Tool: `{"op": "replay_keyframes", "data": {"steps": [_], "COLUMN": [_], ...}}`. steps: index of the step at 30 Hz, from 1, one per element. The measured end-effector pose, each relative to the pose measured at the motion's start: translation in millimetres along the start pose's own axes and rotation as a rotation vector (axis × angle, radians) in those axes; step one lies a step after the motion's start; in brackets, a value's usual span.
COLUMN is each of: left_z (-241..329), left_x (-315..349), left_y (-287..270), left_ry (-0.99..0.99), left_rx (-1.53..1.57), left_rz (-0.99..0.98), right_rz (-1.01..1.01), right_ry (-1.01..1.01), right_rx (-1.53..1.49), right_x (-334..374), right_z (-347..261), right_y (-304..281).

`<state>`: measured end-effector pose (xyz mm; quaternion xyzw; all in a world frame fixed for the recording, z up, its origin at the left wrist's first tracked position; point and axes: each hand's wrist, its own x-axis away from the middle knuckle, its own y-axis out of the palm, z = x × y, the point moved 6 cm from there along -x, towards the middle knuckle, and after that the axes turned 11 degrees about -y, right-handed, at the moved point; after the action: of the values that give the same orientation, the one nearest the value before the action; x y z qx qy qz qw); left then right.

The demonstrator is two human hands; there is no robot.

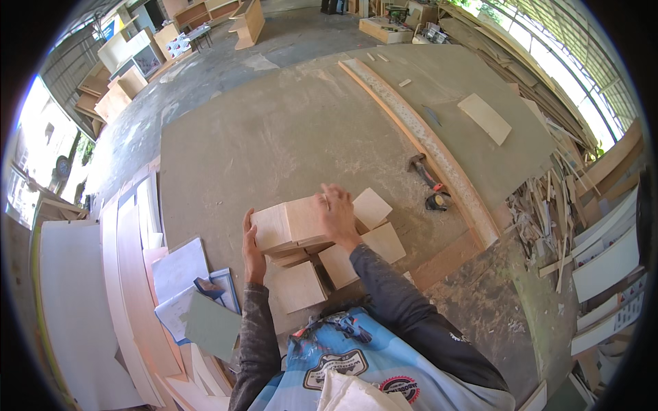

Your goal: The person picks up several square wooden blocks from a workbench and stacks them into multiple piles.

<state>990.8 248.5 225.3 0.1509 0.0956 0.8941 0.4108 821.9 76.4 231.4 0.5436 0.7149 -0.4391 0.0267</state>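
Note:
Square pieces of pale plywood lie piled in front of me, with two upper pieces side by side: a left plywood piece (272, 227) and a right plywood piece (303, 218). My left hand (253, 250) rests against the pile's left side, fingers stretched along its edge. Over the right end of the upper pieces lies my right hand (335, 216), its fingers loosely bent and apart; its palm side is hidden. Nearer my body are a lower plywood square (299, 288) and another square (339, 266). Beyond my right wrist a tilted square (372, 208) lies beside the pile.
Right of the pile, a claw hammer (426, 172) and a tape measure (436, 201) lie beside a long wooden strip (425, 140) on the large brown board (274, 130). Papers (179, 268) and a clipboard (211, 325) lie left; wood offcuts (545, 212) heap at right.

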Motion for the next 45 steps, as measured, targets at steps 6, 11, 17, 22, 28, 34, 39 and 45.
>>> {"op": "replay_keyframes", "data": {"steps": [6, 11, 17, 22, 28, 34, 39, 45], "left_z": [25.0, 68.2, 59.6, 60.7, 74.9, 113.0, 98.4, 47.0], "left_x": [13.5, 17.1, -7.0, -6.8, 4.2, 65.7, 127.9, 151.8], "left_y": [-6.5, 40.8, 74.0, 76.1, 79.3, 74.7, 41.2, 12.2], "left_ry": [0.164, 0.414, 0.359, 0.369, 0.463, 0.540, 0.378, 0.231], "left_rx": [-0.419, -1.204, -1.343, -1.305, -1.186, -1.017, -1.058, -1.130], "left_rz": [0.058, -0.103, -0.367, -0.382, -0.308, -0.235, -0.258, -0.248], "right_rz": [-0.530, -0.779, -0.824, -0.831, -0.806, -0.830, -0.771, -0.752], "right_ry": [0.036, 0.054, 0.046, -0.040, 0.048, 0.050, -0.009, 0.024], "right_rx": [0.272, 0.468, 0.454, 0.486, 0.483, 0.457, 0.528, 0.497], "right_x": [-40.3, -22.9, -19.6, -14.6, -8.1, -9.5, -7.9, -32.9], "right_z": [73.7, 126.3, 105.0, 95.0, 98.5, 107.3, 110.3, 105.8], "right_y": [-67.2, -64.8, -72.3, -71.1, -60.4, -46.7, -38.3, -46.9]}}
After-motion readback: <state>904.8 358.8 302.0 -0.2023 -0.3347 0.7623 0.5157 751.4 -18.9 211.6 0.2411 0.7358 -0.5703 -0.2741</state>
